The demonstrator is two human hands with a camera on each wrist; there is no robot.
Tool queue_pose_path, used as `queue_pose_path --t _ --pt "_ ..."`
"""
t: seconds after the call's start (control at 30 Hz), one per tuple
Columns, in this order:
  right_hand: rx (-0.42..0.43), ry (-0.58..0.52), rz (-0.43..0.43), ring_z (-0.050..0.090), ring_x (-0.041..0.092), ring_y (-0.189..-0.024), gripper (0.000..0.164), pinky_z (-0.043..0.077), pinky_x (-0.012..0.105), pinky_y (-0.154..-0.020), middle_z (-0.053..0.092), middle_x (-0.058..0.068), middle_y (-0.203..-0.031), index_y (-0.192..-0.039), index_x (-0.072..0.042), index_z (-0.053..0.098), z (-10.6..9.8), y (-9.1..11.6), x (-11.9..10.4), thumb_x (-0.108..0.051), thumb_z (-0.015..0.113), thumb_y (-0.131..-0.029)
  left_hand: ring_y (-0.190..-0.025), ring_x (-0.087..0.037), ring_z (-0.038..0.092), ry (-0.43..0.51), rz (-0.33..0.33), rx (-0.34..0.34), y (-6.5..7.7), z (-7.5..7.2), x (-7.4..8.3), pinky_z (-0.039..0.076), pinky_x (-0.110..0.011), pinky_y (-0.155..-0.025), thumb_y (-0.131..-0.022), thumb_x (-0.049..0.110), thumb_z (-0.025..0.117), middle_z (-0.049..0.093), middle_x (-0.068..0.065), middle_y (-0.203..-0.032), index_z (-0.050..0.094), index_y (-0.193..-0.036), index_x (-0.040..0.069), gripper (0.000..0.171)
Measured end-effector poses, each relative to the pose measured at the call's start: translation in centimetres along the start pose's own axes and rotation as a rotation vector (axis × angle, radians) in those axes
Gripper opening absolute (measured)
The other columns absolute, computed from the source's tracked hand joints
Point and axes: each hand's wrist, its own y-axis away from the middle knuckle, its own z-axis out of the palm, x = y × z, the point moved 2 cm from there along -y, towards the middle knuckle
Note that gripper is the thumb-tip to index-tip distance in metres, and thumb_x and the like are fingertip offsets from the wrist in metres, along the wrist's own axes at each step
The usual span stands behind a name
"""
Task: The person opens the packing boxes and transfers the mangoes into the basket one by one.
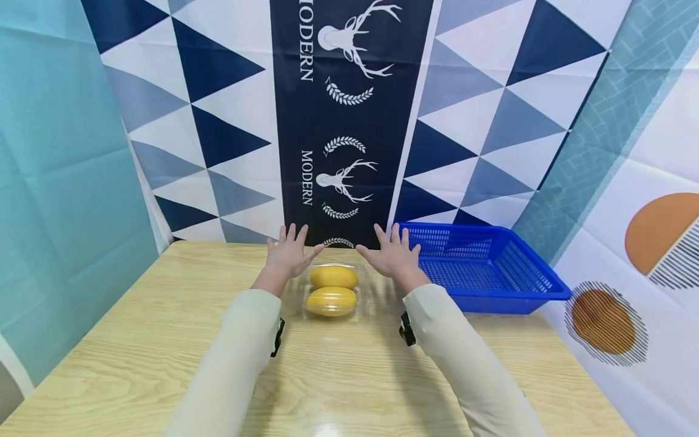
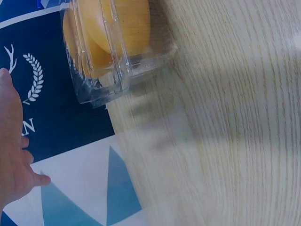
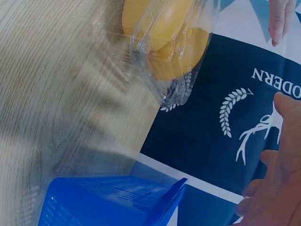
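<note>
Two yellow oval fruits, perhaps mangoes, lie inside a clear plastic clamshell box on the table. My left hand hovers at the box's left, fingers spread and straight, holding nothing. On the other side my right hand is held up in the same way, spread and apart from the box. Both wrist views show a gap between each hand and the plastic; the box looks closed, with the fruits under its lid.
A blue perforated basket stands at the back right of the wooden table, just beyond my right hand. A patterned cloth wall rises behind the table's back edge, and more cloth hangs on both sides.
</note>
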Motion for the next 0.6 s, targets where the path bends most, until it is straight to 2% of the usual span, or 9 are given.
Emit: queue_pose_path --t 0.23,0.4,0.6 --pt "0.01 -0.016 -0.004 -0.007 0.041 -0.143 0.085 0.002 0.069 -0.11 -0.003 0.021 -0.156 -0.152 -0.027 0.009 -0.3 0.3 0.1 -0.075 0.029 -0.085 -0.143 -0.036 0.013 0.096 0.015 0.043 0.0 -0.4 -0.4 0.015 -0.062 -0.113 -0.093 0.065 0.023 0.019 -0.017 -0.155 0.017 -0.15 0.013 0.078" --pt "0.015 -0.038 -0.016 -0.004 0.04 -0.144 0.083 0.005 0.066 -0.112 -0.001 0.021 -0.156 -0.152 -0.026 0.01 -0.2 0.3 0.1 -0.072 0.032 -0.086 -0.137 -0.039 0.029 0.182 0.027 0.072 0.3 -0.5 -0.7 0.024 -0.059 -0.111 -0.096 0.057 0.029 0.03 -0.02 -0.149 0.024 -0.147 0.009 0.07" --pt "0.019 -0.041 -0.038 0.002 0.038 -0.144 0.083 0.013 0.064 -0.112 0.005 0.022 -0.156 -0.151 -0.024 0.013 0.1 0.4 -0.1 -0.071 0.034 -0.086 -0.131 -0.037 0.038 0.351 0.087 0.097 0.8 -0.2 -1.1 0.031 -0.05 -0.111 -0.098 0.046 0.037 0.038 -0.021 -0.144 0.033 -0.143 0.004 0.061"
